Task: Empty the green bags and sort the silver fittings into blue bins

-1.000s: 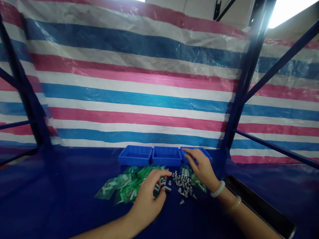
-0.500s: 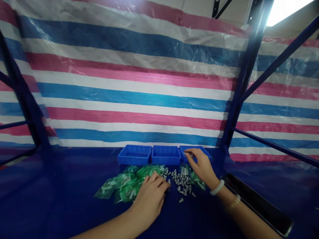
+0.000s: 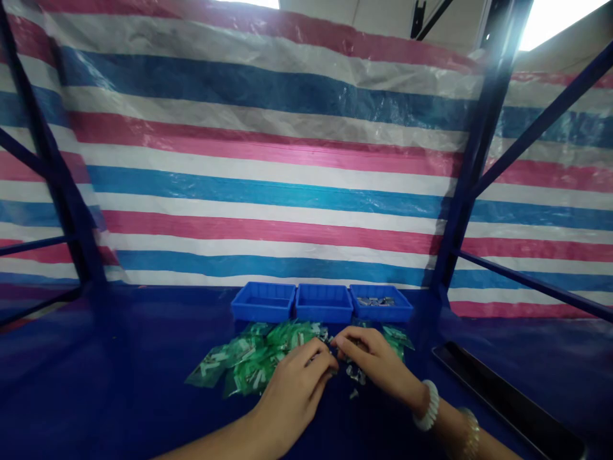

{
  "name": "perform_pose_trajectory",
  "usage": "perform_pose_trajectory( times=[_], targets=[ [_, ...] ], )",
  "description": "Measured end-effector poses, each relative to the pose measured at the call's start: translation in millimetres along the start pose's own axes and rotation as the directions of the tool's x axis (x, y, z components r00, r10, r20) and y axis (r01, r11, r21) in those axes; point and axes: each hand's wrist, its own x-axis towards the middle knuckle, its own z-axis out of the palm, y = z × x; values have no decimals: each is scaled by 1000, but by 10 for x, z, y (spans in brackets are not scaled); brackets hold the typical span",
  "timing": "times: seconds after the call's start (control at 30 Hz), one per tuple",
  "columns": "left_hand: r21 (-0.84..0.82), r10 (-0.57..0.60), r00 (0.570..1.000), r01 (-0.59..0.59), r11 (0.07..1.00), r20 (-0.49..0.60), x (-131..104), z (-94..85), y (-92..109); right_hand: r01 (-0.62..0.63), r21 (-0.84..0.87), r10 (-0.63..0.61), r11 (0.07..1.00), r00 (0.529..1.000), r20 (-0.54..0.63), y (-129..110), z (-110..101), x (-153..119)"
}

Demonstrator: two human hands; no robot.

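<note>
My left hand (image 3: 297, 384) rests low over the table with curled fingers, beside the right edge of a heap of green-tinted plastic bags (image 3: 256, 358) with small parts inside. Close to its fingertips, my right hand (image 3: 376, 363) pinches thumb and forefinger together; whatever is between them is too small to make out. Small grey metal screws (image 3: 355, 374) lie loose under and in front of my right hand, which hides many of them. Another green bag (image 3: 396, 340) shows behind my right hand.
Three blue bins stand in a row at the back: a left bin (image 3: 263, 317), a middle bin (image 3: 324, 314) and a right bin (image 3: 383, 315) with small metal pieces (image 3: 376, 301) in it. A dark phone-like slab (image 3: 507, 402) lies at the right. Blue rack posts (image 3: 462, 211) flank the table.
My right hand has come from above the right bin down and left to the loose screws, close to my left hand. The left hand stays near its place. The view has shifted slightly.
</note>
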Motion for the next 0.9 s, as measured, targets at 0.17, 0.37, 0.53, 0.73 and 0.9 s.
perform_pose_trajectory(
  times=[0.17,0.37,0.53,0.73,0.9],
  targets=[
    [-176,3,985,-34,984,-175,22,-21,-14,-48,136,29,990,990,136,2,41,-17],
    [-216,-43,962,-17,976,-270,35,-18,-10,-148,304,102,941,982,162,19,113,-21],
    [-441,-259,942,144,886,-214,51,-4,-16,82,50,-74,995,988,-133,-79,115,-69],
    [-682,-389,920,310,662,41,48,69,48,460,-321,-510,828,855,-90,-78,99,-122],
    [-772,-453,882,377,512,131,57,68,80,477,-347,-542,807,832,-117,-45,103,-118]
  ],
)
